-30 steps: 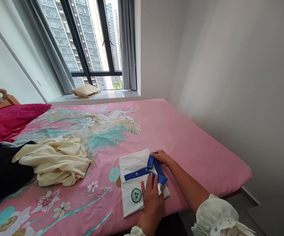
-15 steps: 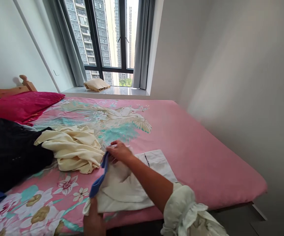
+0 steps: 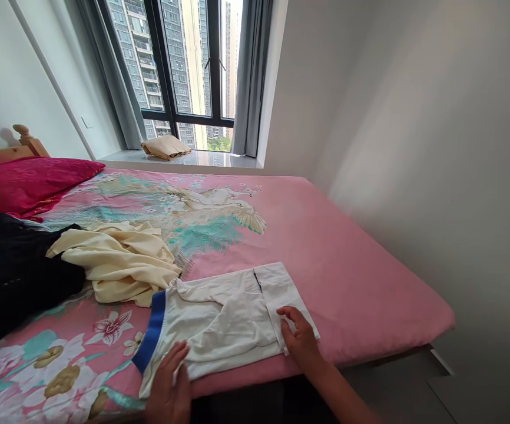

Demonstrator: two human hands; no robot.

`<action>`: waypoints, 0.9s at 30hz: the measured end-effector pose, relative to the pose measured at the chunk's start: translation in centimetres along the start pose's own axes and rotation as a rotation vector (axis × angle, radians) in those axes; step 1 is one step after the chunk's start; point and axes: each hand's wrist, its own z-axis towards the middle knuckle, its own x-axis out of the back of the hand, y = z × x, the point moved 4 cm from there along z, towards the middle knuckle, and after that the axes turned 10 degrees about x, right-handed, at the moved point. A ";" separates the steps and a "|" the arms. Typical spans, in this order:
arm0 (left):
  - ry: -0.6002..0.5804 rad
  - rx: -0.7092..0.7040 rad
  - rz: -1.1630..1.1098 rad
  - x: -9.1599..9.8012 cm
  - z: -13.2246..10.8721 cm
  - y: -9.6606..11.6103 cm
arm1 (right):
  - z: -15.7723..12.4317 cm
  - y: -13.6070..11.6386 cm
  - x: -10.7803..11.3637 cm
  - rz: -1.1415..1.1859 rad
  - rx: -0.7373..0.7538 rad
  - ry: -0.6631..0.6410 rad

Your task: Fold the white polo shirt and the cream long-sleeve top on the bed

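A white garment with a blue band (image 3: 219,318) lies flat and folded along the bed's near edge, its blue band at the left end and a folded-over flap at the right end. My left hand (image 3: 169,386) rests at its lower left corner, fingers stretched out and holding nothing. Over the right-hand flap, my right hand (image 3: 300,338) has its fingers loosely bent and thumb apart, with nothing in its grasp. Beyond the blue band is a crumpled cream cloth (image 3: 122,259).
Black clothing (image 3: 16,277) is heaped on the left of the bed, before a dark pink pillow (image 3: 38,182). The pink patterned sheet (image 3: 325,253) covers the bed, which ends close to me. A folded beige item (image 3: 166,146) lies on the windowsill.
My right hand has let go of the blue band and moved right to the flap. The band now lies flat. My left hand has loosened and its fingers are spread.
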 end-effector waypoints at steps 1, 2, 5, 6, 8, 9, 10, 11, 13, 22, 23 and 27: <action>-0.091 -0.159 0.086 -1.5 -0.1 1.1 | -0.2 0.8 1.0 -0.029 -0.002 0.002; -0.160 -0.270 0.191 -2.9 -0.2 1.8 | -0.3 1.3 1.6 -0.052 0.014 -0.001; -0.259 -0.295 0.564 -5.9 0.3 1.3 | 0.1 1.2 1.6 -0.131 0.102 -0.021; -0.278 -0.247 0.660 -6.3 0.6 0.7 | 0.4 1.0 1.2 -0.173 0.119 -0.041; -0.302 -0.164 0.756 -6.3 0.9 -0.2 | 1.0 0.7 0.0 -0.285 0.100 -0.100; -0.302 -0.144 0.746 -6.1 1.0 -0.3 | 1.3 0.7 -0.5 -0.350 0.069 -0.134; -0.295 -0.135 0.690 -5.9 1.0 0.0 | 1.6 0.9 -1.0 -0.413 0.031 -0.168; -0.291 -0.125 0.591 -5.7 1.0 0.5 | 1.9 1.1 -1.4 -0.469 -0.007 -0.199; -0.326 -0.050 0.287 -6.0 1.0 2.0 | 2.3 1.5 -1.8 -0.543 -0.055 -0.260; -0.639 0.803 -0.543 -18.1 5.0 8.3 | 1.6 1.0 -2.0 -0.626 -0.058 -0.385; -0.648 0.826 -0.524 -19.3 5.7 8.6 | 1.4 0.9 -2.0 -0.627 -0.055 -0.373; -0.677 0.907 -0.430 -22.3 7.9 8.7 | 0.7 0.6 -2.2 -0.587 -0.036 -0.325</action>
